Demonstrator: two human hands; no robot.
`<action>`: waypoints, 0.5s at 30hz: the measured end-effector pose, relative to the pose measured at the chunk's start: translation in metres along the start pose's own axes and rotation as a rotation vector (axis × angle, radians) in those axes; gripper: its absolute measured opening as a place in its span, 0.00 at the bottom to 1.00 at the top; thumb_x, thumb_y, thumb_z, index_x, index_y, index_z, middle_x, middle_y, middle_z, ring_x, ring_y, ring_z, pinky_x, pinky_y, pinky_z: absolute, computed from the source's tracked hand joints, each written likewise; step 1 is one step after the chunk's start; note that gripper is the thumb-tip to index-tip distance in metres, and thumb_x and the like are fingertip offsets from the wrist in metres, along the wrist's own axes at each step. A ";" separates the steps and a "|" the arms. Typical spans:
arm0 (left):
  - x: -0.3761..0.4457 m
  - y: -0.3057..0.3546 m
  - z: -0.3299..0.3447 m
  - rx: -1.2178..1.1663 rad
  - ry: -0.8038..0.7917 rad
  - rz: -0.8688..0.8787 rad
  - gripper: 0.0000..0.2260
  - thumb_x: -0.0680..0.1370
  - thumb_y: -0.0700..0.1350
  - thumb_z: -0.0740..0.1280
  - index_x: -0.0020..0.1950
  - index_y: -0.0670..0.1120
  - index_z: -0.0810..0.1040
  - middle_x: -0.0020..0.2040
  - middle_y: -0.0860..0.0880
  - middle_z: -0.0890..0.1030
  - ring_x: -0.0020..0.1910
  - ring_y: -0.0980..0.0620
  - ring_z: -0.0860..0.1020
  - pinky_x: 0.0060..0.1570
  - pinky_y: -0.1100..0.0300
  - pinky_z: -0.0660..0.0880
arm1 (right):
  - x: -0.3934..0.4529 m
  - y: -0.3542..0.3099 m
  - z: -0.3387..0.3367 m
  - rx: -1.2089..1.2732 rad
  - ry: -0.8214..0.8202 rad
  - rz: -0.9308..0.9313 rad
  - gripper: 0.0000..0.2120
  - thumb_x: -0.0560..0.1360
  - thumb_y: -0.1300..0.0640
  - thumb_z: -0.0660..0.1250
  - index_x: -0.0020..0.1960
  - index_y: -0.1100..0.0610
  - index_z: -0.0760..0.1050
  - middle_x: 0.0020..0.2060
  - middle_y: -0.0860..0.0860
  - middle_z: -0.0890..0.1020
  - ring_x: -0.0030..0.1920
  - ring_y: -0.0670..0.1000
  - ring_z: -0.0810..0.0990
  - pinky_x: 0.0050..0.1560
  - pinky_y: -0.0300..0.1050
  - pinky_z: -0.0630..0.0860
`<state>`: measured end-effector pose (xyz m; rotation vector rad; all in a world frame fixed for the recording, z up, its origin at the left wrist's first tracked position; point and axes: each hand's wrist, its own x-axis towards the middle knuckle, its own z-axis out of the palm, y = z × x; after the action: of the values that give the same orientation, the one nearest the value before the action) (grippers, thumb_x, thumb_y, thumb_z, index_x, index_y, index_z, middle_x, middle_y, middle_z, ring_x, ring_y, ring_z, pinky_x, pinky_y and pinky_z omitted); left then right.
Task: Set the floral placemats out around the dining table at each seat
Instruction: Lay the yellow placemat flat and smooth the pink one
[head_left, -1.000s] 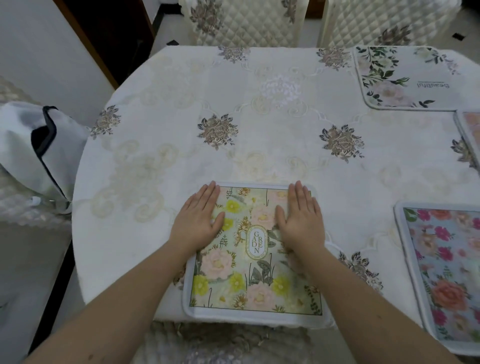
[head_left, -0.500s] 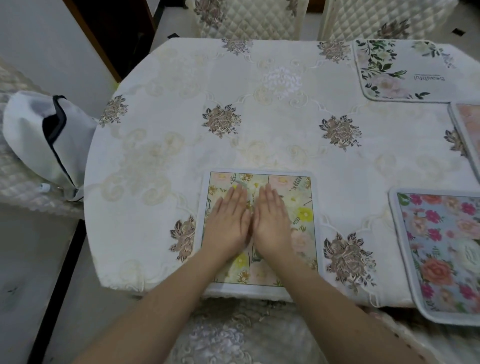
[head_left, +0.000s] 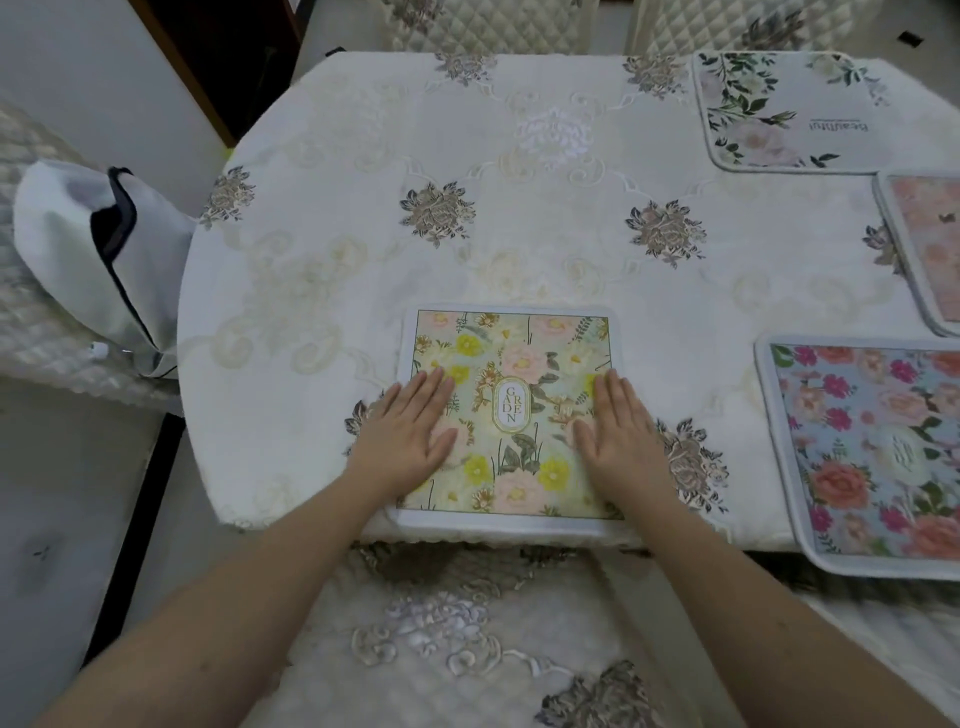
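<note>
A yellow-and-pink floral placemat (head_left: 511, 358) marked GARDEN lies flat at the near edge of the table (head_left: 519, 218). My left hand (head_left: 408, 431) rests palm down on its left side, fingers straight. Palm down on the mat's right side is my right hand (head_left: 618, 434). A blue placemat with red and pink flowers (head_left: 878, 447) lies at the near right and overhangs the table edge. At the far right corner sits a white placemat with green leaves (head_left: 784, 111). A pink placemat (head_left: 924, 244) is cut off by the right edge.
An embroidered cream tablecloth covers the table. A quilted chair seat (head_left: 467, 639) is right below my arms. On another seat at the left sits a white bag with a dark trim (head_left: 88, 249). Two quilted chair backs (head_left: 498, 23) stand behind the far edge.
My hands, side by side at the middle of the GARDEN placemat half a second ago, have slid apart to its left and right sides. The mat stays flat in place.
</note>
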<state>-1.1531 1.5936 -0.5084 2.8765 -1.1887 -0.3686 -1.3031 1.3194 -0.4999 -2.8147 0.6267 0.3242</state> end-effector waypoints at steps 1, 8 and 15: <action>-0.001 -0.007 -0.003 0.007 -0.003 -0.018 0.30 0.81 0.64 0.37 0.81 0.53 0.37 0.82 0.54 0.42 0.80 0.55 0.40 0.76 0.54 0.36 | -0.001 0.008 -0.005 -0.005 -0.021 0.011 0.32 0.82 0.39 0.38 0.80 0.55 0.36 0.79 0.51 0.38 0.79 0.48 0.38 0.78 0.48 0.40; -0.001 0.030 -0.028 -0.116 0.112 -0.154 0.29 0.82 0.59 0.35 0.81 0.50 0.42 0.81 0.52 0.44 0.80 0.54 0.42 0.77 0.53 0.36 | -0.020 -0.040 -0.014 0.192 0.127 0.041 0.27 0.85 0.48 0.45 0.80 0.56 0.48 0.80 0.52 0.50 0.80 0.50 0.46 0.78 0.48 0.43; -0.024 0.079 -0.002 -0.090 0.017 0.100 0.27 0.82 0.55 0.36 0.81 0.50 0.41 0.82 0.52 0.43 0.80 0.53 0.41 0.78 0.51 0.40 | -0.049 -0.101 0.031 0.009 -0.003 -0.042 0.28 0.84 0.46 0.41 0.80 0.54 0.40 0.80 0.49 0.41 0.79 0.49 0.37 0.77 0.50 0.34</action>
<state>-1.2238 1.5534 -0.4935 2.7263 -1.2721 -0.3837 -1.3073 1.4363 -0.4977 -2.8144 0.5663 0.3166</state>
